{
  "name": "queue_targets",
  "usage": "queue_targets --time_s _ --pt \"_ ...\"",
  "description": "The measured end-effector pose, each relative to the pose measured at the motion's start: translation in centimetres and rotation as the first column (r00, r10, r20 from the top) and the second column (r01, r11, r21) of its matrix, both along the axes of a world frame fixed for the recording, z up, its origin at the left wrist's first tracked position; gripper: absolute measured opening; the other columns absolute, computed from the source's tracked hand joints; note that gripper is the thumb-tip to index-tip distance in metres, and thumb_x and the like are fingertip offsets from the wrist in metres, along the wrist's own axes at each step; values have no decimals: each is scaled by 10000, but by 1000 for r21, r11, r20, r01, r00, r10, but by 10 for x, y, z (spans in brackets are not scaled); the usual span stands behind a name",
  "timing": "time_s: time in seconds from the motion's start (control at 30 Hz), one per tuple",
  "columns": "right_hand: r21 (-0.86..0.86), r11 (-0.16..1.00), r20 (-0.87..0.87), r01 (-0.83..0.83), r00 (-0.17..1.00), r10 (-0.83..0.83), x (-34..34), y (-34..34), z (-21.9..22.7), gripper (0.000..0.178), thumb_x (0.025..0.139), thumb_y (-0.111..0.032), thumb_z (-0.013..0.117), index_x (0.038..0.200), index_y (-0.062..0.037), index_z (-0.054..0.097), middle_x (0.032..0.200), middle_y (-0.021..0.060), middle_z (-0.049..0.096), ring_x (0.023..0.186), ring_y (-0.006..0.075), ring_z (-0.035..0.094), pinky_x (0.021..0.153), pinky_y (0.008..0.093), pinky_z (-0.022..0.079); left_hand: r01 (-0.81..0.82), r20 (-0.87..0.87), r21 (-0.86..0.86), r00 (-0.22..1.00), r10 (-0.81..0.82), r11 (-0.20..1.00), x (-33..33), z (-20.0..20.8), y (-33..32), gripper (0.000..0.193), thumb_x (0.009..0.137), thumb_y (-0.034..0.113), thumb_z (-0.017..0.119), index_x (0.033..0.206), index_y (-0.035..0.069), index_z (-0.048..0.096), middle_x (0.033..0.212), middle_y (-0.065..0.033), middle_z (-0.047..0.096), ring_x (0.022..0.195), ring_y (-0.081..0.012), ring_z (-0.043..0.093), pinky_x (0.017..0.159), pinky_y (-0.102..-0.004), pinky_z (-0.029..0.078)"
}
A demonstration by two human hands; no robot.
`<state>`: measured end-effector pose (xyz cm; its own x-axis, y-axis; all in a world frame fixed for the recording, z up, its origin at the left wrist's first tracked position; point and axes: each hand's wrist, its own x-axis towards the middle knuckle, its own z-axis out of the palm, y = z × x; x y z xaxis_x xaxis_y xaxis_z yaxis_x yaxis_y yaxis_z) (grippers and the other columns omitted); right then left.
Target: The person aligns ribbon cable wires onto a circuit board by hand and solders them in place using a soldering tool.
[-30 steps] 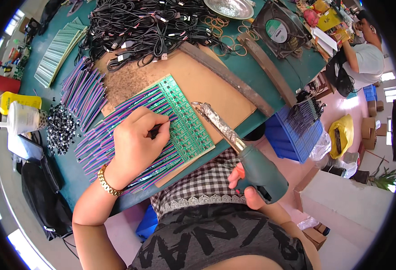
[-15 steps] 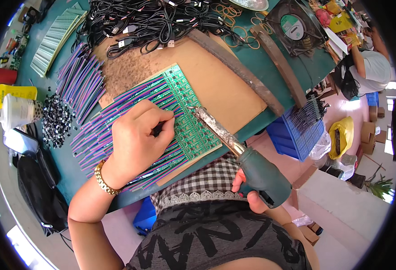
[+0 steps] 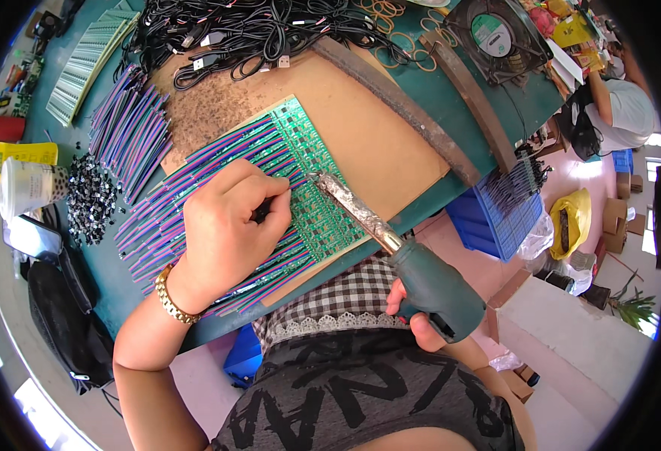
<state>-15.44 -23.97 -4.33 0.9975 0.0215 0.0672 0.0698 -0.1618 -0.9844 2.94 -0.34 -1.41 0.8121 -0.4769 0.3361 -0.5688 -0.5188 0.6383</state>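
At frame centre, the left hand (image 3: 229, 225) is pinching down striped wires (image 3: 195, 218) on the green circuit board (image 3: 319, 195), steadying them, while the right hand (image 3: 420, 319) is gripping a soldering iron (image 3: 390, 244), tip touching the board.

The left hand (image 3: 229, 225) lies palm down, reaching in from the lower left with the forearm bare and a gold bracelet at the wrist; its fingers are curled together, thumb and forefinger pinched at the right edge of the hand. The right hand (image 3: 420, 319) sits nearer the body on the right, fingers wrapped tight in a fist-like grip, knuckles mostly hidden.
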Motion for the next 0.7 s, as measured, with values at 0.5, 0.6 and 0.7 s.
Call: queue_targets --time_s 0.5,0.6,0.7 --pt "-77 997 -70 -13 998 8 0 -6 4 333 647 -98 695 973 -37 665 821 60 700 753 200 672 660 281 519 -26 29 -4 999 26 1000 0 1 -2 110 703 -43 726 779 22 682 707 -73 600 544 -207 593 491 -321 477" --pt "-53 998 -91 28 995 -33 0 -2 4 288 650 -96 681 935 -49 667 797 50 695 727 223 666 655 296 514 10 -12 25 1000 -10 1000 1 2 0 99 771 -50 728 854 -3 701 769 -35 596 550 -70 536 477 -208 422" --pt "-11 995 -125 102 987 -103 -5 3 0 257 676 -121 669 925 -59 677 784 48 693 717 225 672 647 305 523 8 -29 27 1000 -7 1000 1 1 1 97 773 -51 725 854 -5 699 768 -34 590 551 -68 533 476 -205 419"
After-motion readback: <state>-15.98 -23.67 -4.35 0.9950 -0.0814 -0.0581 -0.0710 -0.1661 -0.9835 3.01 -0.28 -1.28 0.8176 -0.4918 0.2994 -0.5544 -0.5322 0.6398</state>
